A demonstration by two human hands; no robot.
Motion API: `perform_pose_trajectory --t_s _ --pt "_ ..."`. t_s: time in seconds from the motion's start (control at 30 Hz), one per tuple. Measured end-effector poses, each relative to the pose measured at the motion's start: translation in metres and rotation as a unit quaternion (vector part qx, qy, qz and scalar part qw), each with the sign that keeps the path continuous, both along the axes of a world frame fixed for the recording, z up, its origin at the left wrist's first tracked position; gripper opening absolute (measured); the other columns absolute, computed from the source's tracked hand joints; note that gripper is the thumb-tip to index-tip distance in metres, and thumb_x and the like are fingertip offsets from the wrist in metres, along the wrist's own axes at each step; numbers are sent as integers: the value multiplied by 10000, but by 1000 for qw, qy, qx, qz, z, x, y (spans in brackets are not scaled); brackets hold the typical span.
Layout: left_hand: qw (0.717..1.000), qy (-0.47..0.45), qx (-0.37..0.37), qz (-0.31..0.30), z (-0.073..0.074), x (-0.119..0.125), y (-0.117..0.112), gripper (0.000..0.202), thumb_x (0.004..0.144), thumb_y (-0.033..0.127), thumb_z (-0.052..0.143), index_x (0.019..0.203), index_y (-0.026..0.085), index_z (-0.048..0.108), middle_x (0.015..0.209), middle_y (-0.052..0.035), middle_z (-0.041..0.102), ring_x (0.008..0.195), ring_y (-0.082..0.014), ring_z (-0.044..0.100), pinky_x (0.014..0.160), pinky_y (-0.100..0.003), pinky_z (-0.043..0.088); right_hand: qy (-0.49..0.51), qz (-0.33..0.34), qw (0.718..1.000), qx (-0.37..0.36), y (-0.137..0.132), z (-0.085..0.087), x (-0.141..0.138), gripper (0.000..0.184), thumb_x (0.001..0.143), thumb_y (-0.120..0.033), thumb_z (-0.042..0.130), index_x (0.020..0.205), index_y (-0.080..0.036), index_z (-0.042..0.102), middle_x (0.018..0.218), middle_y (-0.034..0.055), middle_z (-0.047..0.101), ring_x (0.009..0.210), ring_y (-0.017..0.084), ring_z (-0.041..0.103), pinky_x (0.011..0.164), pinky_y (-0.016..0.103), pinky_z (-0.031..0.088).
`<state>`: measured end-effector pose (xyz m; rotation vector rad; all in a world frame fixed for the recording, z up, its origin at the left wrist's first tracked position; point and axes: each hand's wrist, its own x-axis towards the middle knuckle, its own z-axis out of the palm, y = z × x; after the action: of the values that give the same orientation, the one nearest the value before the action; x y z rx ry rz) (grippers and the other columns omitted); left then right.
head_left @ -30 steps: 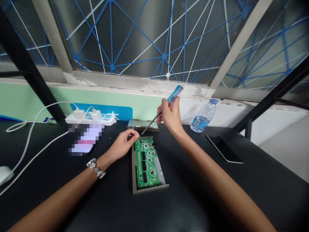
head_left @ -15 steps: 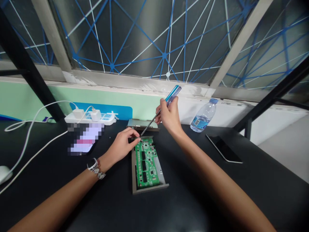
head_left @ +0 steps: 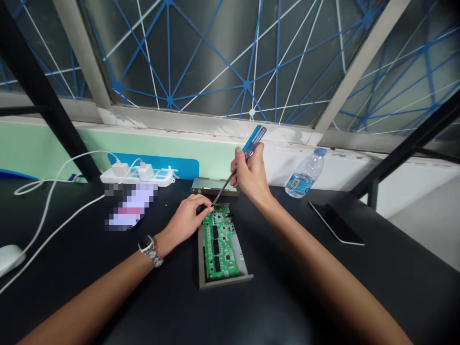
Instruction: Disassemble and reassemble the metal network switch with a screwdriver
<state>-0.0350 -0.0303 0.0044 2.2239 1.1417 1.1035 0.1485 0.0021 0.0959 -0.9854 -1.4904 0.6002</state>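
My right hand (head_left: 249, 175) is wrapped round the handle of a screwdriver (head_left: 255, 139) with a blue and clear grip. The thin shaft slants down and left to the far end of a green circuit board (head_left: 222, 249). That board lies in a grey metal case (head_left: 201, 268), open at the top, with black components along its middle. My left hand (head_left: 190, 215), with a watch and bracelet on its wrist, is closed at the far left corner of the case. Its thumb and fingertips meet right by the screwdriver tip. What they pinch, if anything, is hidden.
Behind the case lies a flat metal cover (head_left: 215, 186). A power strip (head_left: 163, 178) with plugs and white cables, and a blurred lit phone (head_left: 134, 206), are at left. A water bottle (head_left: 306, 175) and a dark phone (head_left: 334, 223) are at right; a white mouse (head_left: 10, 258) sits far left.
The whole view has shifted slightly. My left fingertips stay at the case's far corner, and the screwdriver handle has tipped a little to the left in my right hand.
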Motion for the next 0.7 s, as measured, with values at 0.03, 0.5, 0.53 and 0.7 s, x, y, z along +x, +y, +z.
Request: perform_pose_trajectory --t_s 0.03,0.5,0.53,0.7 --pt "1000 -5 0 -2 0 0 0 103 900 244 576 857 205 661 978 -49 702 953 -217 631 901 -375 466 -3 1 1000 2 -1 1 0 346 926 -562 474 1012 -286 284 671 -54 562 367 112 528 348 234 381" --pt "999 -39 -20 -17 -4 8 5 115 896 257 596 842 198 679 960 -47 712 939 -211 640 897 -357 462 -25 49 998 13 -5 11 1 365 915 -583 494 1043 -284 327 681 -41 575 385 113 524 362 251 376" --pt "999 -30 -15 -21 -3 10 6 114 896 256 599 840 199 681 958 -46 711 936 -210 639 895 -358 462 -32 53 998 14 -6 12 2 373 909 -588 506 1040 -284 334 679 -37 578 390 118 526 366 257 381" --pt "998 43 15 -35 7 22 14 132 897 294 612 855 205 701 955 -52 710 947 -229 632 879 -375 465 -77 58 995 22 -10 18 7 348 909 -567 534 1025 -276 383 679 -14 599 412 142 534 404 293 396"
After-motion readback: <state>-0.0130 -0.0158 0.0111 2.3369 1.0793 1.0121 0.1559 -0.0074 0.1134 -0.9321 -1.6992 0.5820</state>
